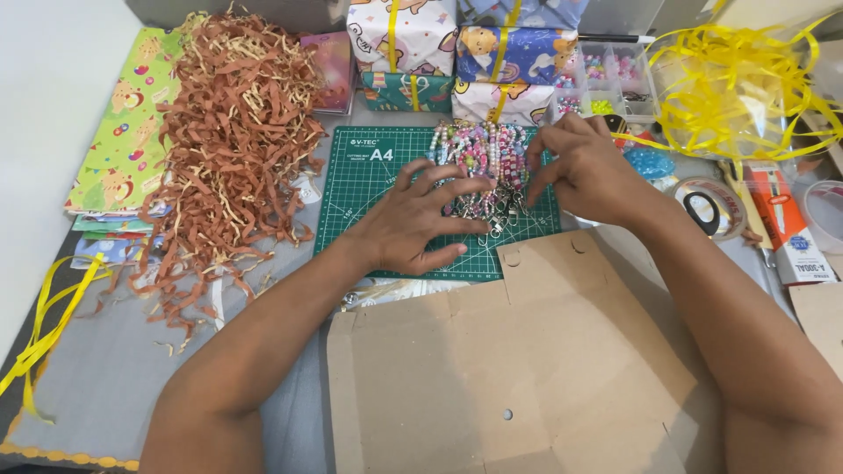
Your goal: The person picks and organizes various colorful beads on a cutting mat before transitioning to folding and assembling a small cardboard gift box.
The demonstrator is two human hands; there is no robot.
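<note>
- Flat brown cardboard (527, 369), creased and notched, fills my near view, its lower edge cut off.
- Crinkled brown paper shreds (237, 132) heap at left.
- The green gridded cutting mat (369, 193) carries a pile of pastel beaded straps (483, 162).
- My left hand (421, 219) lies spread, fingertips on the beads; my right hand (584, 167) pinches them, clasps hard to make out.

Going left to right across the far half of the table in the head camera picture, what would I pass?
Green patterned wrapping paper → heap of brown shredded paper → green cutting mat → pile of beaded strands → roll of clear tape → tangle of yellow ribbon.
</note>
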